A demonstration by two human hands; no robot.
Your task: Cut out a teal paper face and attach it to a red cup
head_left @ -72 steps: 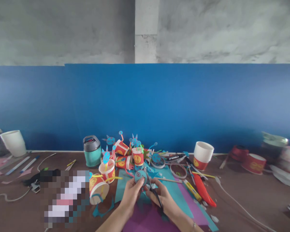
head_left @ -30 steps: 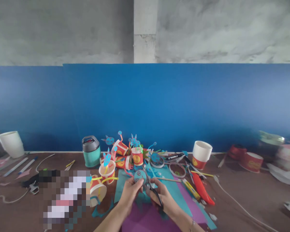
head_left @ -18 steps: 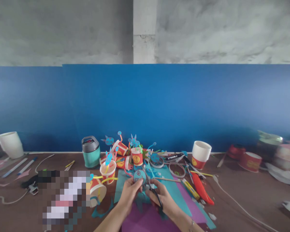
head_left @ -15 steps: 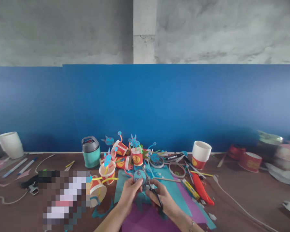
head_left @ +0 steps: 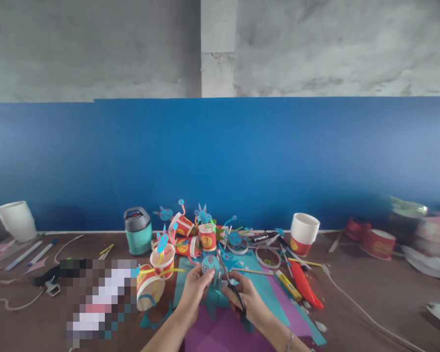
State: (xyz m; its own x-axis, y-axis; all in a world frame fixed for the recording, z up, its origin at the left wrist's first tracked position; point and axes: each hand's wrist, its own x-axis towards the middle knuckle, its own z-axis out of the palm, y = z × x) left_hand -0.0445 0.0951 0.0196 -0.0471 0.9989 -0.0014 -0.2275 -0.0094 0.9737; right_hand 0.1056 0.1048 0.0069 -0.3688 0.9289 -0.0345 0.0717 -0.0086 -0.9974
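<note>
Between thumb and fingers, my left hand (head_left: 195,289) pinches a round blue paper cutout (head_left: 209,264) with a face drawn on it. My right hand (head_left: 245,296) grips black-handled scissors (head_left: 235,289), whose blades point up and away beside the cutout's right edge. Whether the blades touch the paper I cannot tell. Beneath both hands lie blue paper (head_left: 278,298) and a purple sheet (head_left: 223,332). Just beyond them stands a red and white paper cup (head_left: 207,238) decorated with straws and blue cutouts.
Other decorated cups (head_left: 163,260) crowd the left. A teal jar (head_left: 138,231) stands behind them. To the right are tape rolls (head_left: 268,257), a yellow glue or marker tube (head_left: 289,285), a red cutter-like tool (head_left: 305,286) and stacked white cups (head_left: 304,233). A white cable (head_left: 363,310) crosses the table.
The round cutout has turned slightly and shifted a little up in my left hand, showing more of its drawn face. The scissors stay beside it in my right hand.
</note>
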